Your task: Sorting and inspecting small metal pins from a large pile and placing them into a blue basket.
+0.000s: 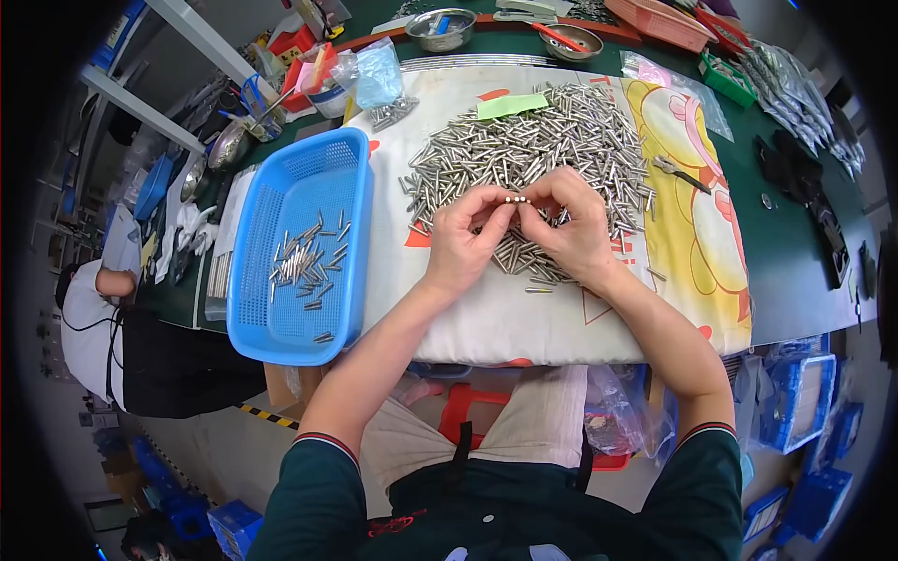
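Note:
Both hands meet over the near part of a wide pile of small metal pins [524,140] spread on a printed cloth [468,323]. My left hand [465,234] pinches the left side of a few pins [516,199], whose bright round ends show between the fingertips. From the other side, my right hand [571,224] closes thumb and fingers on the same pins. To the left stands a blue plastic basket [358,234] with a smaller heap of pins [304,266] on its bottom. One loose pin [538,290] lies on the cloth just below the pile.
A green paper slip [511,106] rests on the pile. Pliers [681,174] lie on the cloth's yellow right part. Metal bowls [441,31] and a pink basket [659,23] stand along the back. At far left is another person [94,309].

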A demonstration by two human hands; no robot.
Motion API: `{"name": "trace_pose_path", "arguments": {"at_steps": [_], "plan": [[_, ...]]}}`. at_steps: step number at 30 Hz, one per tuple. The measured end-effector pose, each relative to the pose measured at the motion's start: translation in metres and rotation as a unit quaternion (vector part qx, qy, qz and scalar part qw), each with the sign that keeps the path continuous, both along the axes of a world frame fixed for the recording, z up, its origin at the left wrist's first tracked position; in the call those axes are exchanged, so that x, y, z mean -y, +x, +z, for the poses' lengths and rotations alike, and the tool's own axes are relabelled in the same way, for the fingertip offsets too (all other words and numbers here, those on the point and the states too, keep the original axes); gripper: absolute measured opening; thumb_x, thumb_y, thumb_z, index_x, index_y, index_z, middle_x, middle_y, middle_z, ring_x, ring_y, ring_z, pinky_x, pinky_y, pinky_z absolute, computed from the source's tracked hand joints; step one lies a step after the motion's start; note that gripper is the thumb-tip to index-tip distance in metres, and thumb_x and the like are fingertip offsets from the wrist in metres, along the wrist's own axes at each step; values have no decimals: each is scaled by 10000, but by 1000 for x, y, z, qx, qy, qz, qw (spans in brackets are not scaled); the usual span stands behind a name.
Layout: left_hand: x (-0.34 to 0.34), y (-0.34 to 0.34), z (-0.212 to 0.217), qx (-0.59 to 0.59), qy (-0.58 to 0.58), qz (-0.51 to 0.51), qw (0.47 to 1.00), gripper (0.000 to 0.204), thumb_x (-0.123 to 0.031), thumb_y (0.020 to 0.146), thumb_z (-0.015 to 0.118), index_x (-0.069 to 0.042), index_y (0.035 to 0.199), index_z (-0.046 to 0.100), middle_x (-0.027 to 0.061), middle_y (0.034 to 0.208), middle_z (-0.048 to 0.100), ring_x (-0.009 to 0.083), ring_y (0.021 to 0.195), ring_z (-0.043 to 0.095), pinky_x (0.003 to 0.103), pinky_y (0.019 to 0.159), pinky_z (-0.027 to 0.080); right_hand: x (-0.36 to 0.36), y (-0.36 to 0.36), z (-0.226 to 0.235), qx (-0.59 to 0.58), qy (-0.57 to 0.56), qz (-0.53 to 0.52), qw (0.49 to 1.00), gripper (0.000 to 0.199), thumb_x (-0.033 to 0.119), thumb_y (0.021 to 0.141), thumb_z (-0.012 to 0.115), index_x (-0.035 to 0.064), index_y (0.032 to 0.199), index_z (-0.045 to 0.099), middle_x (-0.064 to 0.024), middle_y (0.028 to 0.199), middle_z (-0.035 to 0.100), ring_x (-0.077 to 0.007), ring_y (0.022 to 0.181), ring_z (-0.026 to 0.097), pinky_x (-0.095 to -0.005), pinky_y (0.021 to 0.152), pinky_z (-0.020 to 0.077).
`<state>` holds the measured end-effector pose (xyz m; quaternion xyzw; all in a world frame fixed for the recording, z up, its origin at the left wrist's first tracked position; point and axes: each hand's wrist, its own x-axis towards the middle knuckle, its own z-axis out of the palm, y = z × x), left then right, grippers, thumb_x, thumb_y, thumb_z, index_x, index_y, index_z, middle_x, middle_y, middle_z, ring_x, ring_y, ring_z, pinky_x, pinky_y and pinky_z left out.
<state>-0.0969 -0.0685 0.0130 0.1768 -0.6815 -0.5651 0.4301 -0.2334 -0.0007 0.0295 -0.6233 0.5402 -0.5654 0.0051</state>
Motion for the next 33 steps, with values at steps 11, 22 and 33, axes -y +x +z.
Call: {"name": "trace_pose_path", "arguments": {"at_steps": [11, 22, 33], "plan": [[0, 4, -2, 14, -9, 7, 1000, 107, -34, 856, 562, 31, 940, 579, 53, 828, 640, 107, 752, 630, 230, 690, 514, 0, 1, 0, 14, -1, 22, 1000, 119, -5, 685, 650, 15, 801, 632, -60, 719, 587, -179, 646, 540, -270, 503, 423], [0, 5, 1, 40, 40, -23, 998, 107, -24, 864, 541, 43, 943, 573, 74, 825, 645, 129, 759, 640, 237, 690, 529, -1, -4, 0, 24, 44, 48, 998, 88, 50, 734, 659, 18, 815, 650, -68, 735, 604, -165, 635, 553, -264, 518, 440], [-3, 10, 10, 53, 126, -61, 989, 249, 5, 819, 600, 16, 1035, 478, 94, 797, 656, 129, 746, 640, 227, 681, 525, -6, -13, 17, 128, 270, 127, 946, 109, 107, 793, 633, 22, 857, 659, 0, 762, 636, -42, 648, 525, -199, 580, 417]]}}
